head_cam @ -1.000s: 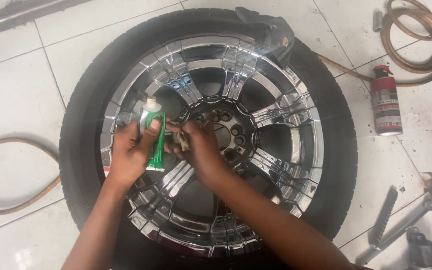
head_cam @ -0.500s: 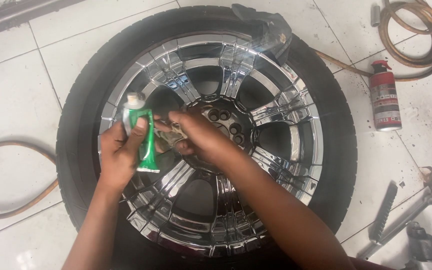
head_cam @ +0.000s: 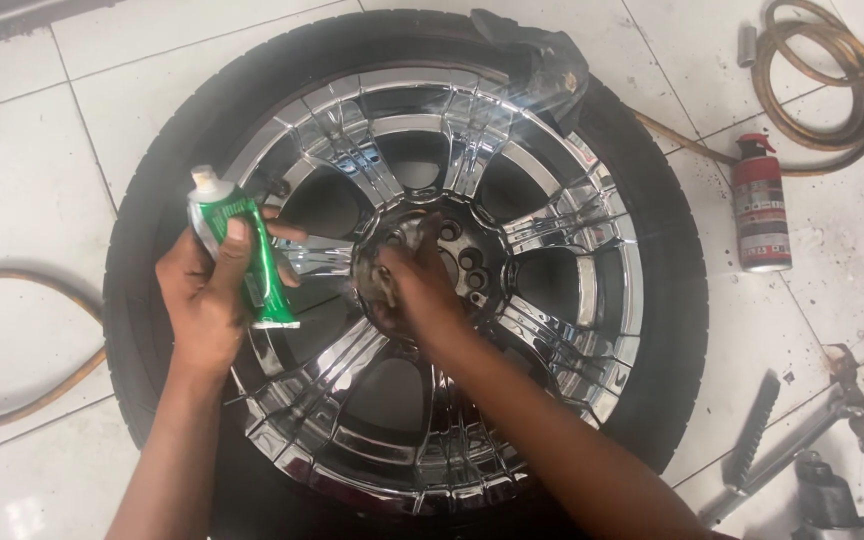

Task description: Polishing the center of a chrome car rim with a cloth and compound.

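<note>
A: We log the green tube (head_cam: 242, 262) clamped in our left hand (head_cam: 214, 300), cap end up, over the chrome rim (head_cam: 552, 240) at 9 o'clock. Our right hand (head_cam: 414, 292) has its fingers curled onto the hub (head_cam: 452, 262); whether they pinch anything, we cannot tell.

B: Progress?

A: Paste seems to be going on at the hub; the spokes look untouched.

B: Versus half a second ago?

A: The tube has drifted off the hub toward the tyre (head_cam: 147, 270). Spray can (head_cam: 760, 205) at 3 o'clock is unmoved.
</note>
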